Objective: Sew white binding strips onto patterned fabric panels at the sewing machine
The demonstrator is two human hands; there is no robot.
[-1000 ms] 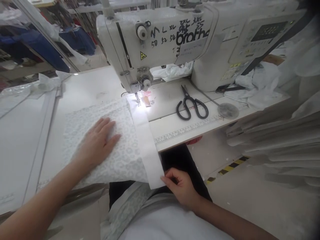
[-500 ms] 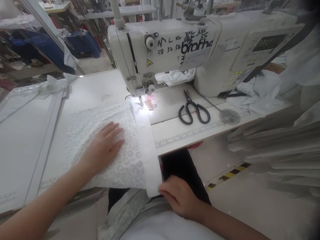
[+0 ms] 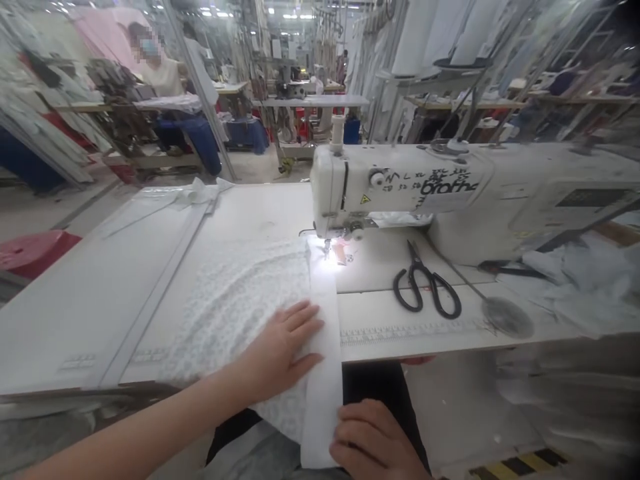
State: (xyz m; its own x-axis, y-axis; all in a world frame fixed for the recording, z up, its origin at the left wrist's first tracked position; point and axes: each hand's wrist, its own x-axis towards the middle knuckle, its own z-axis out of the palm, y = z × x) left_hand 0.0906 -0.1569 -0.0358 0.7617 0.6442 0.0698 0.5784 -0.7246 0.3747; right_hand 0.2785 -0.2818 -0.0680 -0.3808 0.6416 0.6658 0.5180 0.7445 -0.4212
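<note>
My left hand (image 3: 285, 350) lies flat on a pale patterned fabric (image 3: 250, 280), its fingertips reaching the edge of a plain white strip (image 3: 324, 373). That strip runs along the fabric's right side, from under the lit presser foot (image 3: 327, 248) down past the table's front edge. Near its lower end, my right hand (image 3: 375, 440) has curled fingers on the strip's right edge; the thumb is hidden. A white sewing machine (image 3: 400, 180) stands above the far end of the fabric. Black-handled scissors (image 3: 424, 280) lie on the table right of the needle.
A printed ruler (image 3: 400, 331) runs along the table's front edge. A round grey object on a rod (image 3: 507, 317) lies right of the scissors, with crumpled white cloth (image 3: 585, 280) beyond. Clear plastic sheeting (image 3: 195, 193) lies at left. A person (image 3: 163, 73) sits in the background.
The view has tilted up, showing more of the room. My left hand has shifted right across the fabric to the strip. My right hand's fingers now curl more over the strip's edge.
</note>
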